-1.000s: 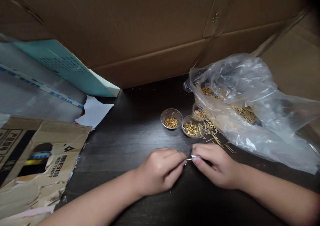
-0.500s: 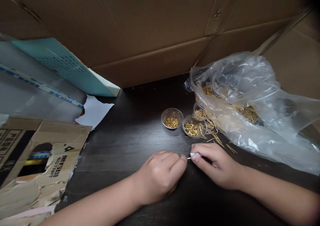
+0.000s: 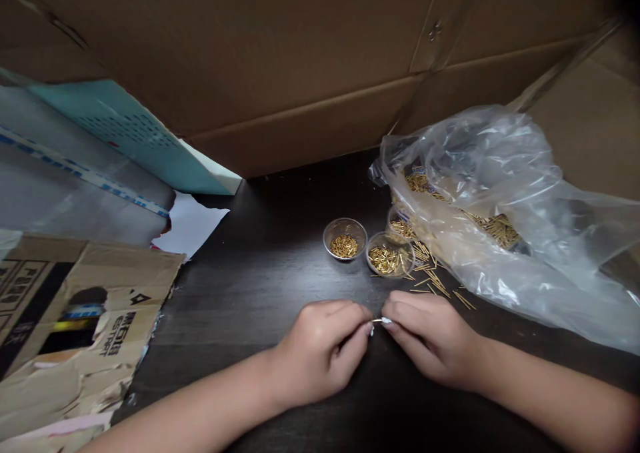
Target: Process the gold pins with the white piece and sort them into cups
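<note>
My left hand (image 3: 320, 349) and my right hand (image 3: 430, 336) meet fingertip to fingertip low over the dark table (image 3: 265, 266). Both are closed in a pinch on a thin gold pin with a small white piece (image 3: 380, 320) between them. Just beyond the hands stand three small clear cups of gold parts: the left cup (image 3: 344, 238), the middle cup (image 3: 389, 254) and a back cup (image 3: 400, 223) partly under plastic. Loose gold pins (image 3: 435, 281) lie scattered on the table beside my right hand.
A crumpled clear plastic bag (image 3: 505, 219) holding several gold pins covers the right side. A big cardboard wall (image 3: 300, 59) closes the back. Torn cardboard (image 3: 75, 319), a teal sheet (image 3: 130, 136) and white paper (image 3: 190, 223) lie at the left.
My left hand, drawn back into a fist half a second ago, has come forward again and pinches the pin together with my right hand.
</note>
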`<state>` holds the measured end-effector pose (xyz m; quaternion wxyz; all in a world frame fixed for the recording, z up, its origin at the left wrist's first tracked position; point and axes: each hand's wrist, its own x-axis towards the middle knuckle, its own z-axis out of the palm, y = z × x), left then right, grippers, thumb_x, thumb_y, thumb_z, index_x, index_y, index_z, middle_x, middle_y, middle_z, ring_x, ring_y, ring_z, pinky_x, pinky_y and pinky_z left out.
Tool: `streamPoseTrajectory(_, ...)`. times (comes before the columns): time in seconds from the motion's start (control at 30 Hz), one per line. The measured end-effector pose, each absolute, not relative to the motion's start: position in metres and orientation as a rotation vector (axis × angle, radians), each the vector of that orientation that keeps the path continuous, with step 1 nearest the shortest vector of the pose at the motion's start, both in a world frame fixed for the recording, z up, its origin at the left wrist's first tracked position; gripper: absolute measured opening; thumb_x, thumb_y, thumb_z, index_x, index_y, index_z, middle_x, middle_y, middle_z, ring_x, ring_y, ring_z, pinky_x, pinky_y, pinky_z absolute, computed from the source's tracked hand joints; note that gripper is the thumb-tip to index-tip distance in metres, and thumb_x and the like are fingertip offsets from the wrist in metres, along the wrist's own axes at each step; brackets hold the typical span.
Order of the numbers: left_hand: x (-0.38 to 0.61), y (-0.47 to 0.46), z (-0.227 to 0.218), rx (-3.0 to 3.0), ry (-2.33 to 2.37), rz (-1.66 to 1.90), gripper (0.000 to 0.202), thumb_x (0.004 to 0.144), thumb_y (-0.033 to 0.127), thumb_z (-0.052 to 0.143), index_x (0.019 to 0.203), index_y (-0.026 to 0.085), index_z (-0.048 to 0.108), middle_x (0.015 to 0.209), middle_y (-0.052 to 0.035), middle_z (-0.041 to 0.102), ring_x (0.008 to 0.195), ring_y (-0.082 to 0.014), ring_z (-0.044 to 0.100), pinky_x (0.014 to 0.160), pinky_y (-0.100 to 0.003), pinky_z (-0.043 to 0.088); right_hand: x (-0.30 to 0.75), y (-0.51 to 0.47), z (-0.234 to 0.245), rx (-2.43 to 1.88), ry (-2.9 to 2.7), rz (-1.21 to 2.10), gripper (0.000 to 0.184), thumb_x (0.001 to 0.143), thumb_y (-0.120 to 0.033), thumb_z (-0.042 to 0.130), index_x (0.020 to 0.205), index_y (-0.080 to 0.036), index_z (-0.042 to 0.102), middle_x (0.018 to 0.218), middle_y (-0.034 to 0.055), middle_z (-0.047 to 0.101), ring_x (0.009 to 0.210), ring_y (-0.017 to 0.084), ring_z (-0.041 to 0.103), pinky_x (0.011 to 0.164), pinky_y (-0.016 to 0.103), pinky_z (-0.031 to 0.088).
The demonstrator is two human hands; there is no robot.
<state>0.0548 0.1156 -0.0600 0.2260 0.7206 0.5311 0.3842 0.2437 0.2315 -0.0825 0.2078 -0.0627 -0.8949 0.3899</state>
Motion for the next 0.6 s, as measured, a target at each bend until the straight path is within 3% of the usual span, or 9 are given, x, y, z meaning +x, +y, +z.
streamPoseTrajectory(0.33, 0.0516, 0.1144, -0.0659, 2.250, 1.482, 0.971, 0.015, 0.095, 0.008, 0.047, 0.096, 0.014, 0.060, 0.067, -0.0016, 0.058, 0.056, -0.0145, 0.049, 0.053, -0.026, 0.043, 0.2393, 0.2307, -0.0825, -0.225, -2.442, 1.233, 0.023, 0.103, -0.018, 0.043, 0.081, -0.021, 0.049, 0.071, -0.0005, 0.047, 0.064, 0.014, 0.046, 0.060, 0.027, 0.037)
streamPoseTrajectory(0.6, 0.0546, 0.1151, -0.0648, 2.114, 1.491, 1.089, 0.013, 0.096, 0.009, 0.051, 0.102, 0.014, 0.062, 0.075, -0.0037, 0.066, 0.062, -0.0141, 0.061, 0.060, -0.024, 0.051, 0.2407, 0.2283, -0.0833, -0.242, -2.406, 1.225, 0.019, 0.102, -0.016, 0.044, 0.085, -0.020, 0.050, 0.073, 0.0001, 0.049, 0.065, 0.014, 0.048, 0.060, 0.027, 0.039)
